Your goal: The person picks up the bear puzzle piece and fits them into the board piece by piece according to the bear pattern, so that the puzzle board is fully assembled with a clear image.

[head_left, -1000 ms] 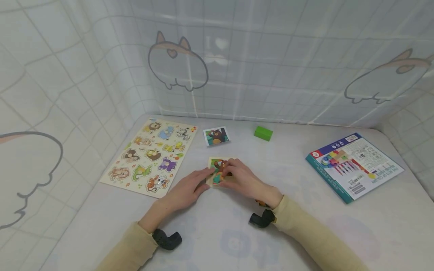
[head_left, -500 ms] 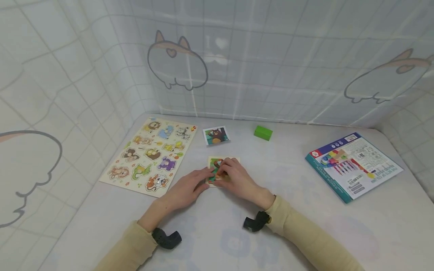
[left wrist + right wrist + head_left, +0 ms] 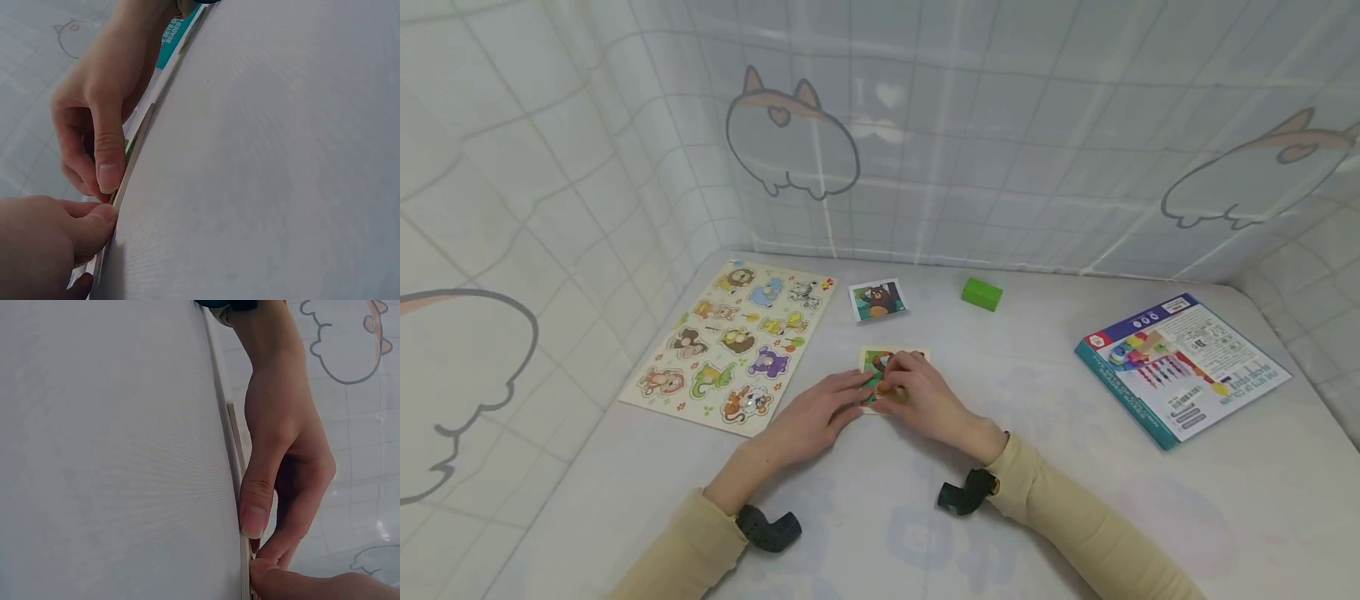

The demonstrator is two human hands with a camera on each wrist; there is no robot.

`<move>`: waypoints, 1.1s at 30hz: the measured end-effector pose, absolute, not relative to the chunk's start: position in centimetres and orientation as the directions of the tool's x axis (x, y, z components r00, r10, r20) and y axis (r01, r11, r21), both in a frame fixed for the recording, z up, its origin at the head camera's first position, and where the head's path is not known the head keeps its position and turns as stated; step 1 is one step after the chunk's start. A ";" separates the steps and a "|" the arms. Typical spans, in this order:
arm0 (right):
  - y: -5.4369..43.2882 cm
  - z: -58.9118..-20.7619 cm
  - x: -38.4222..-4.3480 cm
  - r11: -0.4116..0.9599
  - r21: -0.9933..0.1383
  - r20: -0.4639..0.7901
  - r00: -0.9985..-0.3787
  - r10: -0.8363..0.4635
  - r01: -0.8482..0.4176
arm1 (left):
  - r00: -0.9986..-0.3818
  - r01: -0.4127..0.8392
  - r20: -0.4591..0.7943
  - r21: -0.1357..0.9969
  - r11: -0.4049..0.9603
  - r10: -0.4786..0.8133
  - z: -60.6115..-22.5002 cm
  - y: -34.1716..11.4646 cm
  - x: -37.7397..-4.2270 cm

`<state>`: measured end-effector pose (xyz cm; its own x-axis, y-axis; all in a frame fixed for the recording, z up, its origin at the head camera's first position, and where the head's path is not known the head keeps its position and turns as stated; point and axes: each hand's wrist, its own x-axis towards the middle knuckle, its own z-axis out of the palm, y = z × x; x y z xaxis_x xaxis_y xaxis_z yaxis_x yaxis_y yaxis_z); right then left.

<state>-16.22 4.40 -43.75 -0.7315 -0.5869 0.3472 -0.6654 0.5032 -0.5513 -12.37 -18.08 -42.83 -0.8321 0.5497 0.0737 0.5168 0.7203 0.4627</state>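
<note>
In the head view a small cream-bordered picture puzzle board [image 3: 868, 358] with green and brown bear artwork lies flat at mid-table. My right hand [image 3: 928, 404] bends over its right side, thumb and index finger pinching a small puzzle piece [image 3: 255, 545] low against the board; most of the piece is hidden. My left hand [image 3: 812, 417] rests at the board's left edge, its fingers extended on the border and the thumb by the near corner. The two hands' fingertips almost meet in the left wrist view. A bear picture card [image 3: 878, 302] lies just behind the board.
To the left lies a large animal puzzle board [image 3: 741, 310]. A green block [image 3: 982, 294] sits at the back, right of the card. On the right lies a flat teal-and-white box [image 3: 1183, 371]. Fabric walls [image 3: 1000, 167] enclose the table's back and sides.
My right hand has shifted slightly left and down over the board, its wrist moving left. An orange bit visible by the right wrist earlier is out of sight. My left hand stays nearly still.
</note>
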 end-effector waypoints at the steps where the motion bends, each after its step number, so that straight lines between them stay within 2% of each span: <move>1: 4.4 -43.8 -16.2 0.501 -0.547 0.350 -0.727 -0.591 -0.670 | -0.828 0.526 0.082 0.454 0.719 0.554 -42.8 -18.1 -12.4; 17: 4.8 -43.4 -16.4 0.484 -0.571 0.330 -0.725 -0.604 -0.663 | -0.793 0.595 0.123 0.372 0.713 0.597 -42.5 -17.7 -12.1; 25: 5.3 -43.2 -16.9 0.510 -0.575 0.314 -0.748 -0.585 -0.640 | -0.836 0.515 0.081 0.461 0.723 0.543 -42.6 -17.7 -12.1; 33: 5.4 -43.2 -17.0 0.528 -0.578 0.291 -0.762 -0.579 -0.622 | -0.817 0.553 0.111 0.427 0.715 0.566 -42.8 -17.5 -12.1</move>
<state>-17.01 5.41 -43.21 -0.7617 -0.5790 0.2909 -0.6222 0.5282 -0.5778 -12.08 -17.51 -42.77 -0.8172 0.5655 0.1115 0.5533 0.7155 0.4266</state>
